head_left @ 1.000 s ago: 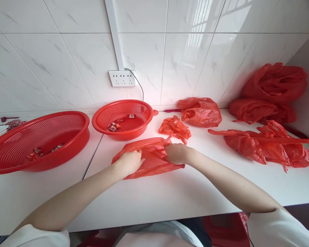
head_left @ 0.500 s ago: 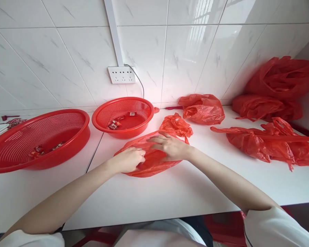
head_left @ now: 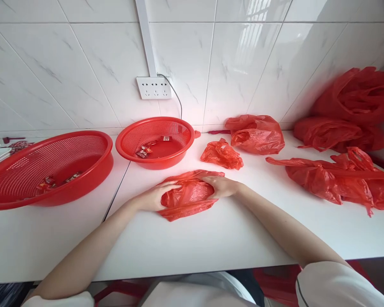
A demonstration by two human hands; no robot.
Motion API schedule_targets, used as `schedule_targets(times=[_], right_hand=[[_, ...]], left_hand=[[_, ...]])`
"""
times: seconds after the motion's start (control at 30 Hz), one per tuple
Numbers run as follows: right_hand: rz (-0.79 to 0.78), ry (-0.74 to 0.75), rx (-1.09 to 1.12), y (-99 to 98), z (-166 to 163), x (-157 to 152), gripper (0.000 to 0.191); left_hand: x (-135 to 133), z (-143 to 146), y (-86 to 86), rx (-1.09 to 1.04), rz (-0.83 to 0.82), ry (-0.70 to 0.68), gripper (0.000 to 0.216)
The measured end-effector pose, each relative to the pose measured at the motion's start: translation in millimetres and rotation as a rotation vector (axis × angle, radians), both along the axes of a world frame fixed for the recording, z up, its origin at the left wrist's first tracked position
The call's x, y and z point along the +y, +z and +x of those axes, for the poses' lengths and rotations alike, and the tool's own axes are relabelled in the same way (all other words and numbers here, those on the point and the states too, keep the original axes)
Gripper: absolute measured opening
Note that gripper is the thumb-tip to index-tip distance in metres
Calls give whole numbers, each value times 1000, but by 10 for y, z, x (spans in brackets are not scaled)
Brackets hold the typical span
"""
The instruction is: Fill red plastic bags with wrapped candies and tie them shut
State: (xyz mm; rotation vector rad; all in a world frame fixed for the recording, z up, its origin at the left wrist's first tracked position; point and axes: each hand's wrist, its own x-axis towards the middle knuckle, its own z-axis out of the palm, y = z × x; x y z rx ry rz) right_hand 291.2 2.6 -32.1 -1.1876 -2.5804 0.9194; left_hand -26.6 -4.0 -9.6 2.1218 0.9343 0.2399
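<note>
A thin red plastic bag [head_left: 187, 196] lies bunched on the white table in front of me. My left hand [head_left: 155, 196] grips its left side, with part of the fingers hidden in the folds. On the opposite side my right hand [head_left: 222, 186] holds the bag's edge, thumb toward me and fingers partly covered by the plastic. Just behind it sits a small crumpled red bag [head_left: 222, 154], apart from both hands. A round red basket [head_left: 155, 161] with a few small wrapped packets [head_left: 144, 151] stands behind my left hand.
At the left stands a larger red basket [head_left: 73, 194] with small packets inside. Red bags [head_left: 259, 134] rest by the tiled wall, and more bags [head_left: 326, 179] lie at the right. Large red bundles [head_left: 355, 94] are stacked in the corner. A socket strip [head_left: 153, 88] is on the wall.
The bag was spread wider with my hands over its middle; now it is gathered smaller between them. My hands have moved to its two sides, and the bag lies apart from the small crumpled one.
</note>
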Motion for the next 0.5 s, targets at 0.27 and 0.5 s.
schedule_targets(times=[0.27, 0.5], right_hand=[[174, -76, 70, 535, -258, 40, 41], [249, 62, 420, 1193, -608, -165, 28]], left_hand=[[316, 8, 381, -880, -915, 796, 67], [317, 68, 213, -1052, -796, 869, 23]])
